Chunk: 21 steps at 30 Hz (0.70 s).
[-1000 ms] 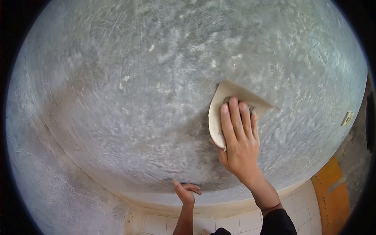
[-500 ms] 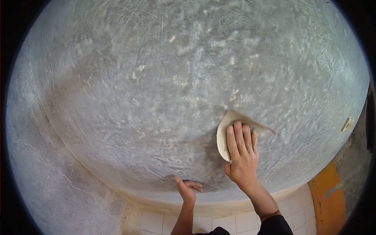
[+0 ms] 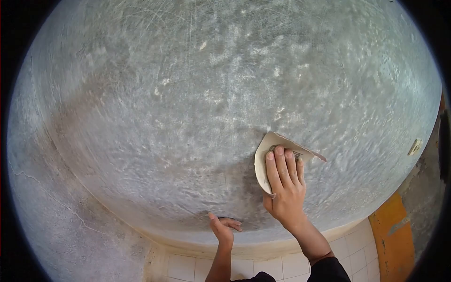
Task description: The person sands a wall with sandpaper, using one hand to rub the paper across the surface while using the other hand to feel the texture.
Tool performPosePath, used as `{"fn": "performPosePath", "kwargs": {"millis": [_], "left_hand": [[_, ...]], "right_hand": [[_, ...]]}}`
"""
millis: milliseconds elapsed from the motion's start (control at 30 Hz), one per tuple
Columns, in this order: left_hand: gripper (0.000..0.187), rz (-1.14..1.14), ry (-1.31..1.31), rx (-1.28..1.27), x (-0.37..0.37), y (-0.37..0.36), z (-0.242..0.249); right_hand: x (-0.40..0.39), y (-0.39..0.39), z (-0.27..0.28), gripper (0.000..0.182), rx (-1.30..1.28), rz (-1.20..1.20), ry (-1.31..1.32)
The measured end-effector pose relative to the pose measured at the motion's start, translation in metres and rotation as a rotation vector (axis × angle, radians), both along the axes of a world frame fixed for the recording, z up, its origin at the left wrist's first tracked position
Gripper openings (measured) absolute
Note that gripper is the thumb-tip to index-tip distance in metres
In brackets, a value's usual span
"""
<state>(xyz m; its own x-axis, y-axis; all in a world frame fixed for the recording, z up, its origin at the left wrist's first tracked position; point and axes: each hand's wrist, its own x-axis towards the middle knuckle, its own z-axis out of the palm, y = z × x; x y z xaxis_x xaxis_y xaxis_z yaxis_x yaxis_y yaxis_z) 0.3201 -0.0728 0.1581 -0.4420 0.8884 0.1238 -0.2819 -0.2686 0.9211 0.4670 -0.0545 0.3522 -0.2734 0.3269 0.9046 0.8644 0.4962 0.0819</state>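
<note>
A beige sheet of sandpaper, its edges curling away, lies against the rough grey wall. My right hand holds the sheet to the wall, with the fingers side by side on its pale back and the thumb low at its near edge. Some dark print shows on the backing by the fingertips. Lower and to the left, my left hand is by the base of the wall, thumb raised and fingers stretched sideways, holding nothing. Whether its fingers touch the wall is hard to make out.
White floor tiles run along the foot of the wall. An orange painted strip stands at the lower right. A small switch plate sits on the wall's right side. A cracked side wall meets it on the left.
My right hand and the sandpaper have shifted slightly left along the wall. My left hand stays practically where it was. The view has turned a little.
</note>
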Motion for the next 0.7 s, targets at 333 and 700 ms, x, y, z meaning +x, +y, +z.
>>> {"fn": "performPosePath", "kwargs": {"millis": [333,700], "left_hand": [[0.092,0.051,0.007,-0.019,0.003,0.003,0.002],[0.089,0.079,0.04,-0.001,0.007,0.002,0.009]], "right_hand": [[-0.003,-0.004,0.012,0.072,-0.028,0.064,0.043],[0.001,0.001,0.024,0.057,-0.004,0.046,0.067]]}}
